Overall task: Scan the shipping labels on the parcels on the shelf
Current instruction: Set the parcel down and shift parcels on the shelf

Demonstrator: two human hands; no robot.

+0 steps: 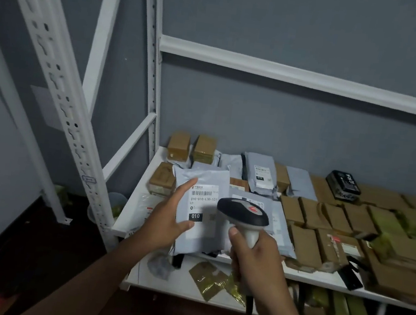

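My left hand (pixel 168 215) holds a grey poly mailer (pixel 199 179) tilted up over the shelf's front left, thumb on its face and index finger along its left edge. The mailer's white shipping label (pixel 203 204) faces me, with a barcode and a black "010" tag. My right hand (pixel 255 257) grips the handle of a handheld barcode scanner (pixel 243 210). Its dark head sits just right of the label and covers part of it. More grey mailers (pixel 260 171) and brown boxes (pixel 335 217) lie on the white shelf (pixel 126 212).
White slotted uprights (pixel 60 92) rise at the left, and a crossbar (pixel 290 72) runs above the shelf. A black box (pixel 343 185) lies at the back right. The lower shelf (pixel 180 285) holds gold-coloured packets and more parcels. The wall behind is grey.
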